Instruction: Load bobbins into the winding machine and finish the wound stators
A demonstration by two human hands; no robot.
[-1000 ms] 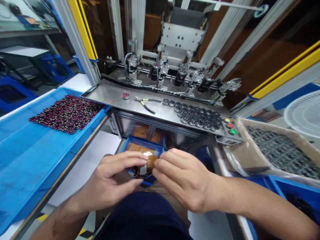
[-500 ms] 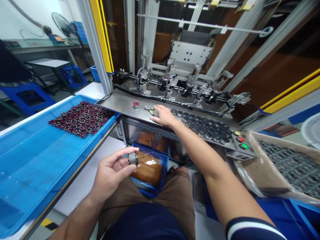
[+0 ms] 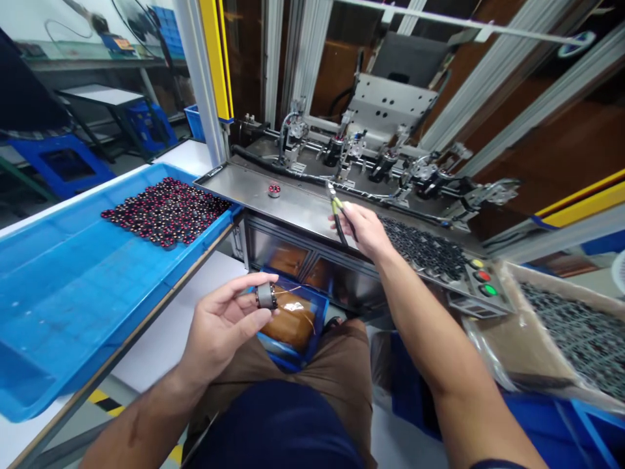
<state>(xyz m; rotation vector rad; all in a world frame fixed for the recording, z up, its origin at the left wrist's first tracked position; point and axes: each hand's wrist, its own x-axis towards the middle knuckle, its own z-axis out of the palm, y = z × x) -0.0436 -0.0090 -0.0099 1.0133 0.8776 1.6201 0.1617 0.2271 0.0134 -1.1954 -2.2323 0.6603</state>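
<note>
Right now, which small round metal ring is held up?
The grey-sided ring trailing copper-coloured wires, pinched by the left hand; the red-topped ring rests on the silver metal shelf.

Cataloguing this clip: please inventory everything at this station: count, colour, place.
Wound core: one, grey, left hand
Pliers: one, green-black, right hand
Loose core: one, red, on metal ledge
Dark pieces: many, black, ledge right
Buttons: three, yellow, red, green, ledge end
Tray: one, blue, left
Cores: many, red-black, in tray
Bin: one, blue, lower centre
Other bins: count unclear, blue, lower right
Carton: one, brown, right
Small parts: many, grey, in carton
Machine: one, silver, behind ledge
Bars: two, yellow, flanking machine
Left hand: one, bare, lower left
Right hand: one, bare, at ledge
</note>
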